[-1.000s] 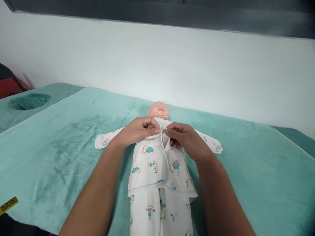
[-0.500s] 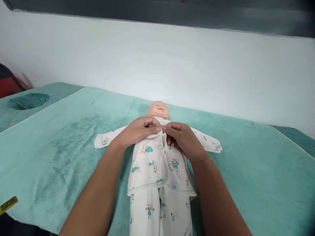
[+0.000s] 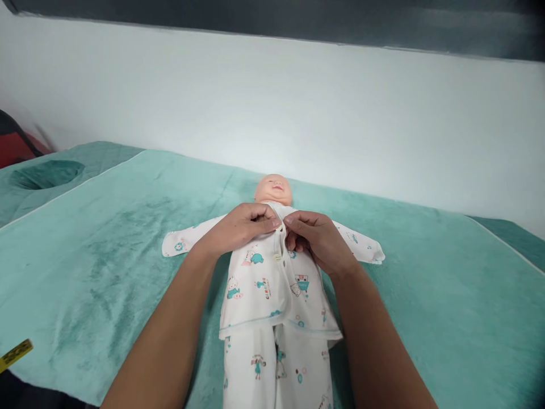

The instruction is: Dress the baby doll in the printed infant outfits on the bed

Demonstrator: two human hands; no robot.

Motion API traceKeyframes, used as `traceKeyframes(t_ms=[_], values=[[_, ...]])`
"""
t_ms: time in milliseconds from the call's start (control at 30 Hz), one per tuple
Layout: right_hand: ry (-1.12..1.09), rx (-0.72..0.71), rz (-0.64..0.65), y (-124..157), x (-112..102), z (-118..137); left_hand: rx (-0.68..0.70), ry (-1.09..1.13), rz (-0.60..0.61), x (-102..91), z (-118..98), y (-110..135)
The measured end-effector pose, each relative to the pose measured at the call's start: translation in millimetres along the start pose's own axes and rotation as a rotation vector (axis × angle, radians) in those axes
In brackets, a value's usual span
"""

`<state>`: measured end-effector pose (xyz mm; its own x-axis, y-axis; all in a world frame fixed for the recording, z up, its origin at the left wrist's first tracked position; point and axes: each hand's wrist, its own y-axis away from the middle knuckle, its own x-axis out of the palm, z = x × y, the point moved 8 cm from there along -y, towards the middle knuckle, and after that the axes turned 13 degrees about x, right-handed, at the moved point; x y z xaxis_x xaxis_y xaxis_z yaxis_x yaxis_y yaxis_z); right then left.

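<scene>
A baby doll (image 3: pixel 272 190) lies on its back, dressed in a white printed shirt (image 3: pixel 251 287) and matching white trousers (image 3: pixel 251 378). Its sleeves spread out to both sides. At the upper chest, my left hand (image 3: pixel 247 226) pinches one front edge of the shirt between thumb and fingers. Close beside it, my right hand (image 3: pixel 315 236) grips the other front edge, its lower fingers curled under the cloth. A pale button (image 3: pixel 277 257) shows on the front opening below my hands. Whatever lies right between the fingertips is too small to make out.
A green plush cover (image 3: pixel 443 307) spreads under the doll, with a round hollow (image 3: pixel 46 174) at the far left. Behind it rises a white wall (image 3: pixel 272 108) with a dark band along the top. A yellow label (image 3: pixel 16 355) and dark fabric show at the lower left.
My right fingertips have drawn slightly to the right, widening the gap between my hands, and the shirt's front edge shows between them. My left hand keeps its pinch.
</scene>
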<state>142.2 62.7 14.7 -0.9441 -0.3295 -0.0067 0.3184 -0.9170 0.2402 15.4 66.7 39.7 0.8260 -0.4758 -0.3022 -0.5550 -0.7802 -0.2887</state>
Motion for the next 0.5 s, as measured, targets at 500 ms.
traceKeyframes(t_ms=[500], values=[[0.273, -0.084, -0.108, 8.1, -0.1, 12.3, -0.016, -0.115, 0.066, -1.9, -0.3, 1.9]])
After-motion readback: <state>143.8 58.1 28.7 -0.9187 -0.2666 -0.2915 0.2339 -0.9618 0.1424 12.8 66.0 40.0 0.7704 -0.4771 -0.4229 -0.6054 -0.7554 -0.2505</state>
